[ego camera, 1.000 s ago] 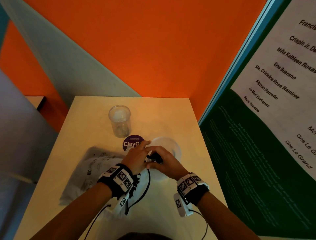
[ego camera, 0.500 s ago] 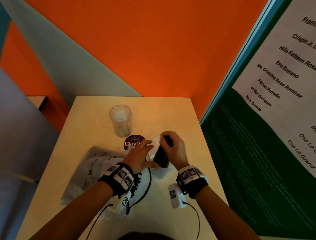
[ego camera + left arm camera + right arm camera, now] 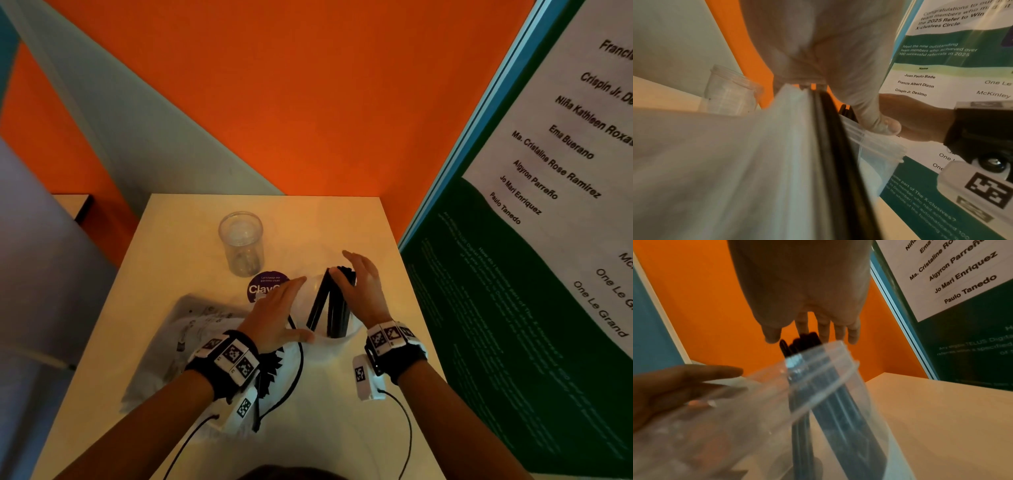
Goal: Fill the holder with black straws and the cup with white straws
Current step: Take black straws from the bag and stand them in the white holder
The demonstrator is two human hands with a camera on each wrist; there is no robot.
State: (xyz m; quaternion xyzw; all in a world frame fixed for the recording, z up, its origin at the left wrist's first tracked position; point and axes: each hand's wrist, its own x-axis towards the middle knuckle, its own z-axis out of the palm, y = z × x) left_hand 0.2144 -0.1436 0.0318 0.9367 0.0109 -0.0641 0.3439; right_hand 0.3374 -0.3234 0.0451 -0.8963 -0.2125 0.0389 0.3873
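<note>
A bundle of black straws stands tilted in a wide clear holder at the table's middle. My right hand is beside the straw tops with straight, spread fingers, the thumb close to them. My left hand lies flat against the holder's left wall, fingers straight. A clear cup stands further back to the left with nothing visible in it. A printed plastic bag lies left of my left wrist; its contents are unclear.
A round purple sticker is on the table between cup and holder. A green and white poster board stands along the table's right edge, an orange wall behind. More black straw ends show under my left wrist.
My right hand gripped the black bundle, raised it upright into the holder and has now spread its fingers. My left hand shifted to the holder's side.
</note>
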